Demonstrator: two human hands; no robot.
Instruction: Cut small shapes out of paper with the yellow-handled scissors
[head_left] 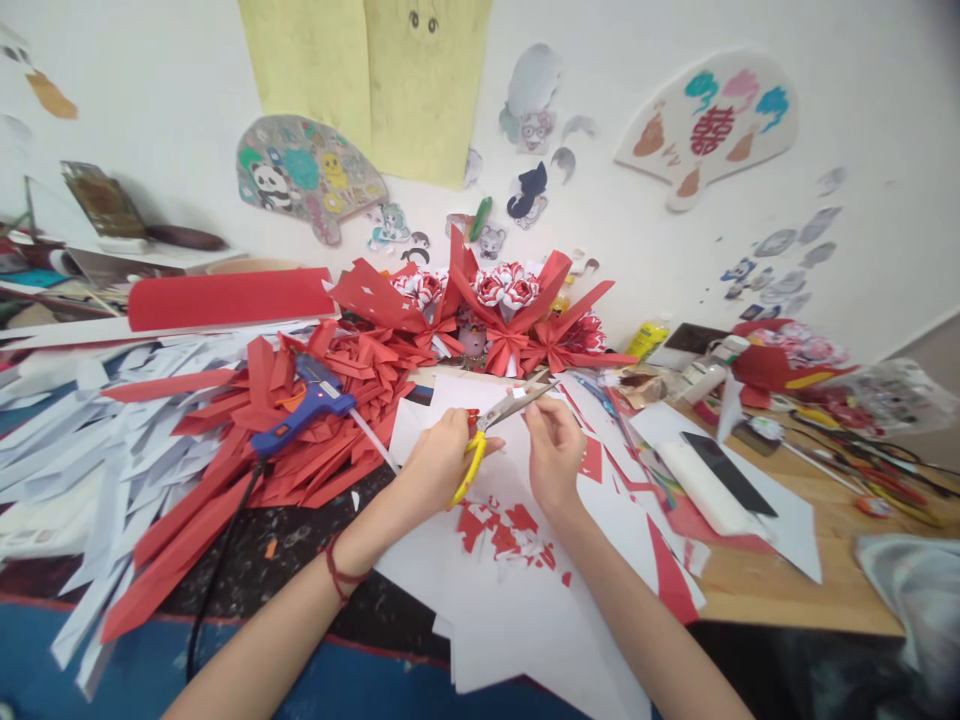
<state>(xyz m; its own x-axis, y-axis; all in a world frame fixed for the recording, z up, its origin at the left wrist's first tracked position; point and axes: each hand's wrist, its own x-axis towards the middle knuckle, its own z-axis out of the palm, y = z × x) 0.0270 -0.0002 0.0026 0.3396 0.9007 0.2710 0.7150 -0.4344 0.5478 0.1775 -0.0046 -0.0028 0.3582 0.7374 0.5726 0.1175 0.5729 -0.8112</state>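
My left hand is wrapped round the yellow handles of a pair of scissors. The scissors' blades point up and right, towards my right hand. The fingers of my right hand are pinched together beside the blade tips, with a small white piece showing between them and the blades. Below both hands, red and white paper scraps are scattered on white sheets.
Folded red paper strips and white strips are heaped at the left, with a blue glue gun on top. Red paper bouquets stand behind. A phone and tools lie at the right.
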